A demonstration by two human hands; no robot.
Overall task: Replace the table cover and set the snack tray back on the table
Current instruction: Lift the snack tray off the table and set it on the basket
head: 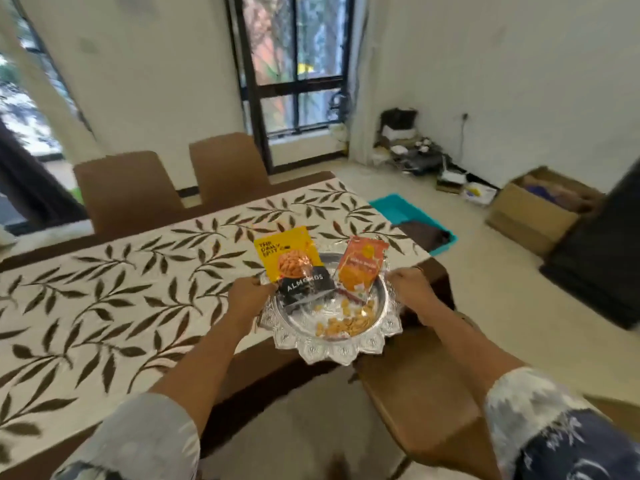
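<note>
Leaf-printed cream table cover (pixel 138 289), right end: left hand (pixel 247 296) and right hand (pixel 412 289) curl round the scalloped silver snack tray (pixel 332 355) at its rim; a tilt could spill loose orange snacks (pixel 349 323).

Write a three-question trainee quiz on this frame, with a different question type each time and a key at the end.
1. True or false: the left hand alone holds the silver tray.
2. Which word is printed on the yellow-and-black packet in the tray? A) Cashews B) Almonds C) Raisins
3. Fill in: the table cover bears a pattern of dark ____.

Key
1. False: the right hand grips the opposite rim.
2. B
3. leaves
</note>
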